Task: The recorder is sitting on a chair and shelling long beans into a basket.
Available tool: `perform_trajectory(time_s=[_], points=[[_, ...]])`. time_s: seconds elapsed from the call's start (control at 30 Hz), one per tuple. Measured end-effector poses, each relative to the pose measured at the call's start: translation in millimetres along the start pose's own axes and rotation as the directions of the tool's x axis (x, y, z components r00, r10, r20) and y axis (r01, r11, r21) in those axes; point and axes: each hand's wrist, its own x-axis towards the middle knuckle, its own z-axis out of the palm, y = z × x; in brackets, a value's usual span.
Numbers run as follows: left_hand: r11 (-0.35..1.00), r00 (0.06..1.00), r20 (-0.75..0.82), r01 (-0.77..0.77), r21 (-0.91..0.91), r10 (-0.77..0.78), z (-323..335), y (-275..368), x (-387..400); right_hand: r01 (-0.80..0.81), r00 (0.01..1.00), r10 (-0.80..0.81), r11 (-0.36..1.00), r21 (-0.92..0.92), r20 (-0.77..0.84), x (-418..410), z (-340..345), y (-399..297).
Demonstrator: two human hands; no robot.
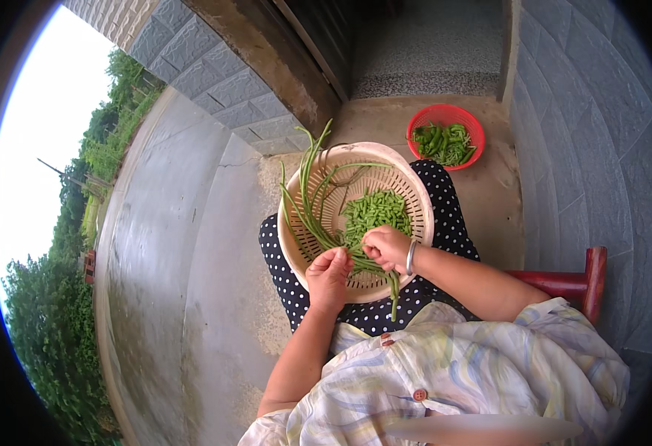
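A round, pale plastic colander (423, 192) rests on my lap. Short cut pieces of green long beans (379, 209) lie heaped in its right half. Whole long beans (307, 195) run along its left side, some ends sticking out over the rim, and more hang over the near rim. My left hand (331, 270) pinches a green bean between thumb and forefinger over the near part of the colander. Close by on the right, my right hand (387, 248), with a silver bangle at the wrist, grips the same bean or one beside it; the fingers partly hide it.
A red plastic basket (481, 142) with green peppers stands on the concrete floor beyond my right knee. Ahead is a doorway (426, 83). A grey tiled wall (571, 161) rises on the right, near a red wooden chair part (594, 284). Wet concrete paving (158, 234) stretches left.
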Motion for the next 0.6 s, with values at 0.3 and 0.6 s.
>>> perform_trajectory(time_s=[0.3,0.6], points=[[0.994,0.998,0.068,0.008,0.112,-0.015,-4.3,6.0,1.0,-0.054,0.998,0.049,0.992,0.113,0.049,-4.7,0.0,-7.0],[0.991,0.996,0.071,0.037,0.130,-0.047,-5.7,3.4,3.3,-0.034,0.959,0.075,0.987,-0.155,0.272,-6.7,-0.2,-3.3]])
